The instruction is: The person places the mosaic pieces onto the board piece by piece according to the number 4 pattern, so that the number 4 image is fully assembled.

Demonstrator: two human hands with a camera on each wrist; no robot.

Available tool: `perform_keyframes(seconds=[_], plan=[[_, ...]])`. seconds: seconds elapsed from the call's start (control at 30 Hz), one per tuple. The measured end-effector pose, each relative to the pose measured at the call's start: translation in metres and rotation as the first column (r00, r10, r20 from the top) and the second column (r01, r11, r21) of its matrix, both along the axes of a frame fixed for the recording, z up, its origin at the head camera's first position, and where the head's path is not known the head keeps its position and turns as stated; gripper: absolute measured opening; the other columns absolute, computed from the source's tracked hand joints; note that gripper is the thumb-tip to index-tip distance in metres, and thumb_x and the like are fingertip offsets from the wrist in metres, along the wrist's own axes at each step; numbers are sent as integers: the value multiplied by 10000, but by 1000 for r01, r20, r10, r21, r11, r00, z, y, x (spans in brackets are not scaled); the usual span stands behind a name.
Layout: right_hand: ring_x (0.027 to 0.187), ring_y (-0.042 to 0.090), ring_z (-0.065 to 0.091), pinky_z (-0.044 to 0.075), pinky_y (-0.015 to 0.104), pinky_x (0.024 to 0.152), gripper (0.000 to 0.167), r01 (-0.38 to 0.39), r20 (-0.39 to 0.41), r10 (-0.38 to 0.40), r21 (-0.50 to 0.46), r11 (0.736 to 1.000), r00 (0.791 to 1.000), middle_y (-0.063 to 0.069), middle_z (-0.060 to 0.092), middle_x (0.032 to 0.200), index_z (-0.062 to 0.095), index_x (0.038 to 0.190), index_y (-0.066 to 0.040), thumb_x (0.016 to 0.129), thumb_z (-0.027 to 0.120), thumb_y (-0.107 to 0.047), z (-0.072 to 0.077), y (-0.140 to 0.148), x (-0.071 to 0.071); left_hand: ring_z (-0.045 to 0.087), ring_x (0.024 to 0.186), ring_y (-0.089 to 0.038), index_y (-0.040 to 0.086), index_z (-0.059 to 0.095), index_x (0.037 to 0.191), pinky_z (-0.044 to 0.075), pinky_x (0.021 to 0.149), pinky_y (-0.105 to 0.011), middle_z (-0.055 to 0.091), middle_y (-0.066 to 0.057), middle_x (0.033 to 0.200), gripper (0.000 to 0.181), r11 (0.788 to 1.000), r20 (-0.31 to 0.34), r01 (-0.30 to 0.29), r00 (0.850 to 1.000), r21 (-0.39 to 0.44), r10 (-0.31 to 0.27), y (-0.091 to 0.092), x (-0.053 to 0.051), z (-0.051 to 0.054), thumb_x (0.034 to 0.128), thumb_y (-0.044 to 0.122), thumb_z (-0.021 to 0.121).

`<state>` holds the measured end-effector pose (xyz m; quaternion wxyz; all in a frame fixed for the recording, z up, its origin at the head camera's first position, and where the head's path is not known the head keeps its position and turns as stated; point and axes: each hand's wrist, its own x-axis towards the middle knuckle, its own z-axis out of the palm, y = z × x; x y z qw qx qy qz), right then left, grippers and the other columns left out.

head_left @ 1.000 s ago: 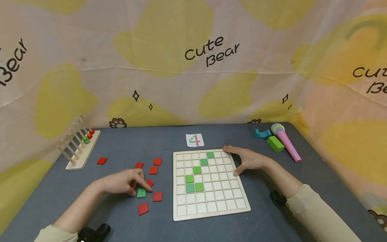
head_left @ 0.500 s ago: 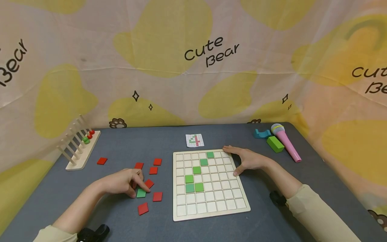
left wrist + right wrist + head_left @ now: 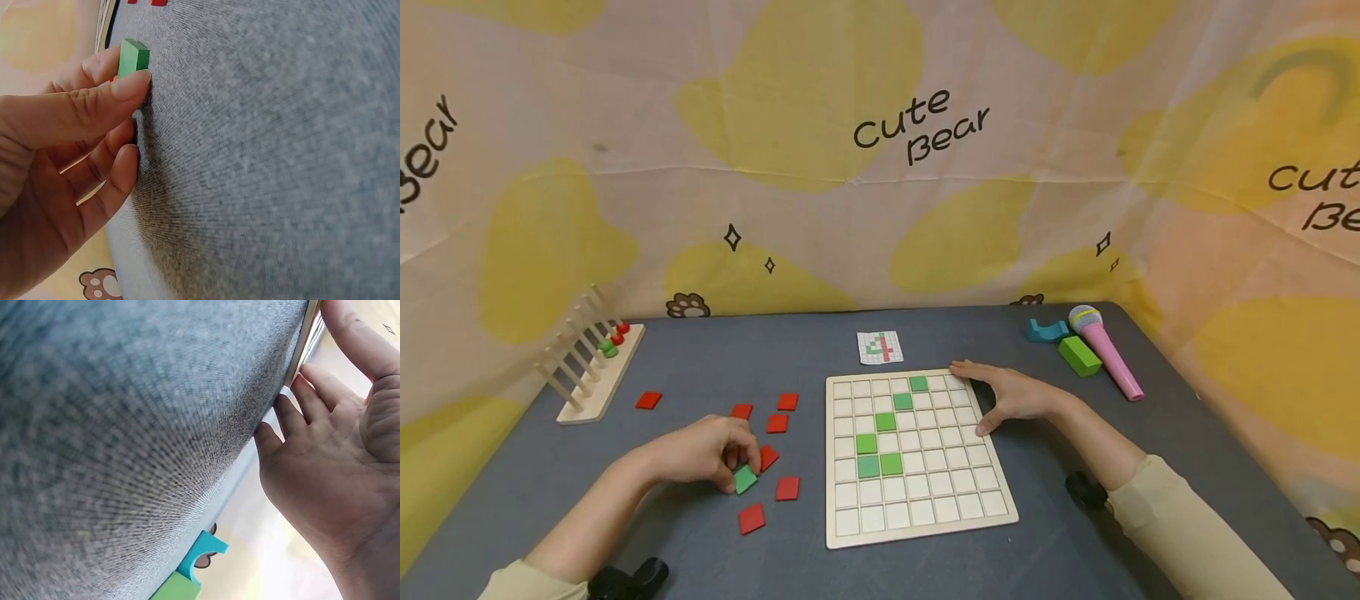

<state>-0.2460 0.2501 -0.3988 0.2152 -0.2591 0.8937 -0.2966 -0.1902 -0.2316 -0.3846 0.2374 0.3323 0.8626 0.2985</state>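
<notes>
- I pinch a green tile (image 3: 745, 479) between the thumb and fingertips of my left hand (image 3: 703, 450), near the board's 9 o'clock side; the gap is just the tile's width, and my other fingers are loosely bent.
- The tile sits tilted, low over the table (image 3: 700, 550); I cannot tell whether an edge touches it.
- Red tiles lie about it: one (image 3: 768, 457) just beside my fingertips between 1 and 2 o'clock, another (image 3: 787, 488) at 3, another (image 3: 752, 518) at 6, and more from 10 o'clock round to 1.
- My right hand (image 3: 1015, 395) rests at the board's 1 to 2 o'clock corner, thumb and fingers spread wide, touching its edges.
- On the gridded board (image 3: 940, 483), six green tiles (image 3: 886, 422) run from about 12 o'clock down toward 9.
- Past the board, a small pattern card (image 3: 880, 347) lies between 11 and 12.
- Well off between 9 and 10 stands a peg rack (image 3: 598, 400) with red and green beads.
- Near 2 o'clock are a pink microphone (image 3: 1112, 362), a green block (image 3: 1079, 357) and a blue arch (image 3: 1047, 332).
</notes>
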Motion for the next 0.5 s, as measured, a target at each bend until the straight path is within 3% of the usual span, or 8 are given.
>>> perform_keyframes(seconds=[0.13,0.27,0.5], plan=[[1541,412,123,153,681,1179,1096,1,-3,-1,5,1000,1000,178,167,1657,283,1559,-96,680,882,-357,0,-1,-1,538,704,-27,181,671,829,482,613,-215,612,47,813,314,1000,13,-19,1000,-5,19,2,1,1,632,-22,808],[1542,410,121,159,674,1181,1095,-7,-8,7,11,1000,1000,181,166,1657,286,1558,-98,678,883,-361,0,-1,-1,547,645,-17,137,651,795,478,589,-218,627,55,745,223,999,42,-53,998,7,53,2,2,2,692,11,803],[1543,409,115,157,675,1181,1098,-5,-2,5,-2,1000,1000,181,161,1658,286,1558,-94,677,889,-350,-1,0,-1,546,614,6,135,651,768,465,597,-205,639,69,718,146,996,15,-79,997,32,78,3,1,3,766,99,792]])
